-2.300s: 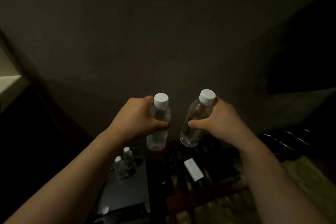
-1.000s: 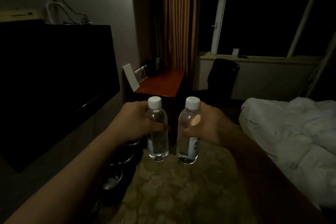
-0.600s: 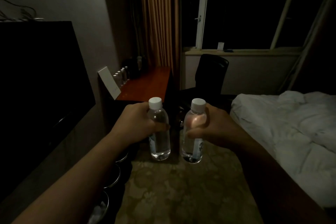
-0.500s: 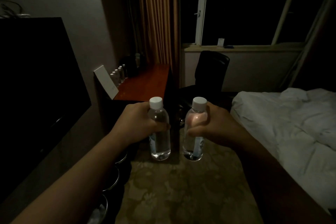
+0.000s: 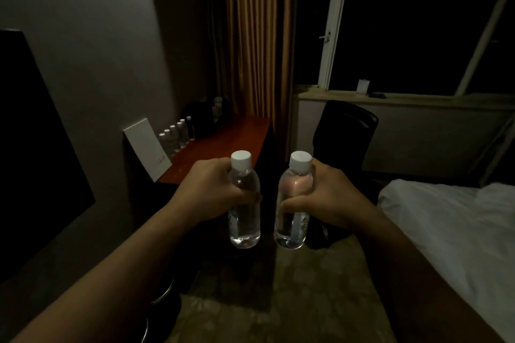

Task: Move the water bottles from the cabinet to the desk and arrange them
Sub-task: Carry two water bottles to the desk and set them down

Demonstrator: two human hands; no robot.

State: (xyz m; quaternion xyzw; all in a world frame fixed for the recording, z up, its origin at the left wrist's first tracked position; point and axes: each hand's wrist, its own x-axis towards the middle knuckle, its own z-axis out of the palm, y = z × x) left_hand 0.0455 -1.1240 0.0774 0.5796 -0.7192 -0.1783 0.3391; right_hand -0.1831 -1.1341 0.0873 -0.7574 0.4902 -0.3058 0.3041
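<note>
I hold two clear water bottles with white caps upright in front of me. My left hand (image 5: 207,189) grips the left bottle (image 5: 245,220) around its upper body. My right hand (image 5: 328,195) grips the right bottle (image 5: 291,227) the same way. Ahead stands the red-brown wooden desk (image 5: 231,145). A row of several small bottles (image 5: 175,135) stands along the desk's back edge by the wall.
A white card (image 5: 147,147) leans at the desk's near left corner. A black chair (image 5: 345,133) stands right of the desk, a white bed (image 5: 451,231) at right. A dark TV (image 5: 36,153) hangs on the left wall. Round dark stools (image 5: 164,295) sit low left; patterned carpet lies ahead.
The view swung from the cabinet and wall to the room, then drew nearer the desk. Both hands kept their bottles the whole time.
</note>
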